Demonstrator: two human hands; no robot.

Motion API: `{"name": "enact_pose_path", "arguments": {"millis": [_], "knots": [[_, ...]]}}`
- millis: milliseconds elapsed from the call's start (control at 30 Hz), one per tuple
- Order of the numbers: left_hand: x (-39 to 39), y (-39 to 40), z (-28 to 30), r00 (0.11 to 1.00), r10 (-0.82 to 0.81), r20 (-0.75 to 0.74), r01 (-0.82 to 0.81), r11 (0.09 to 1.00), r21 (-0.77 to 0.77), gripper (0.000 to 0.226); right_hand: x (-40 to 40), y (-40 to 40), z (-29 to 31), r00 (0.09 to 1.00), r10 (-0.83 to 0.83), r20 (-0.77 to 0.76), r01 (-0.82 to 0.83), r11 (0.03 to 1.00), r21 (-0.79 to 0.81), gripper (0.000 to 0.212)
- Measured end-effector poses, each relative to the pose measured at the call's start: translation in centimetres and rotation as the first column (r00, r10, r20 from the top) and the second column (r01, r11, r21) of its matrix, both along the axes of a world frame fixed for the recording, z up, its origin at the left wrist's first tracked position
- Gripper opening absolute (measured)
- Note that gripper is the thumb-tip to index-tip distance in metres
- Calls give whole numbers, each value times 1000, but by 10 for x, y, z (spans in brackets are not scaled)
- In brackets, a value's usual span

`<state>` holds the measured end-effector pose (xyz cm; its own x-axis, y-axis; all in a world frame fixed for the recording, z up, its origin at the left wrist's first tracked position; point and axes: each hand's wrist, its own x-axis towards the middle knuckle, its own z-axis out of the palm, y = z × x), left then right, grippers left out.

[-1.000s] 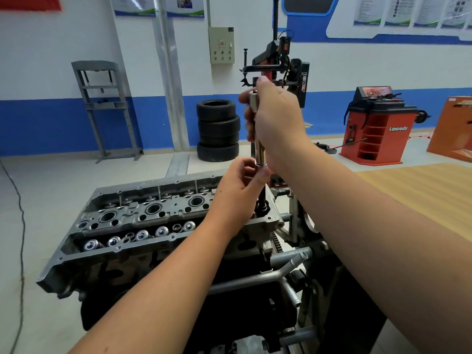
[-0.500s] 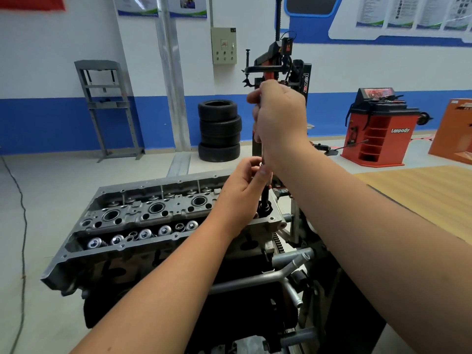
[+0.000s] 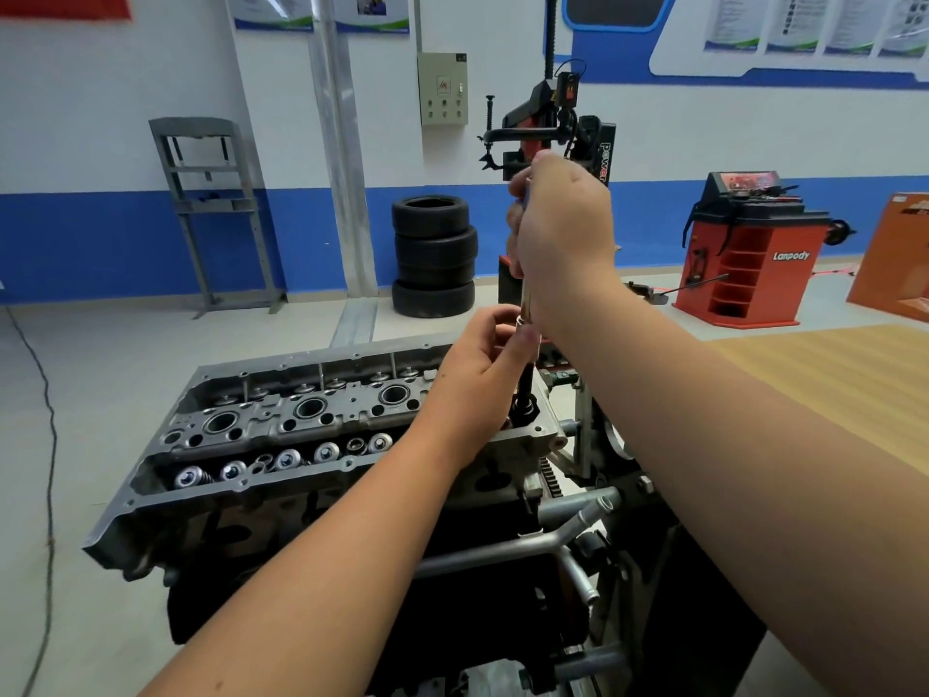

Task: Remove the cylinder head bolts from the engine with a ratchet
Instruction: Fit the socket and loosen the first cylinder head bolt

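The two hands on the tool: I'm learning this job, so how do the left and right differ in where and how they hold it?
The right hand sits high, fist wrapped round the upright tool; the left hand sits low, just above the cylinder head. The right hand grips with all its fingers; the left hand pinches the shaft with its fingertips. Both hold the same tool, over the head's right end.
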<state>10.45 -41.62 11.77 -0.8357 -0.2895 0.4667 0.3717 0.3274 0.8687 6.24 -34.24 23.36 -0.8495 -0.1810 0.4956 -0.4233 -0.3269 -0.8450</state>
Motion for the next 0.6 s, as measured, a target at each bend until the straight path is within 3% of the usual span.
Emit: {"name": "enact_pose_path", "arguments": {"millis": [67, 167, 400, 600], "knots": [[2, 0, 0, 999, -51, 5, 51, 998, 24, 18, -2, 3, -1, 981, 194, -10, -194, 980, -35, 42], [3, -2, 0, 997, -76, 8, 76, 997, 31, 18, -4, 8, -1, 922, 382, -57, -373, 920, 120, 39], [1, -3, 0, 998, -70, 5, 69, 991, 115, 12, -5, 6, 1, 886, 463, -11, -456, 878, 143, 33], [-1, -6, -2, 997, -74, 11, 71, 983, 172, 25, -10, 11, 0, 880, 472, 59, -475, 878, 61, 35]]}}
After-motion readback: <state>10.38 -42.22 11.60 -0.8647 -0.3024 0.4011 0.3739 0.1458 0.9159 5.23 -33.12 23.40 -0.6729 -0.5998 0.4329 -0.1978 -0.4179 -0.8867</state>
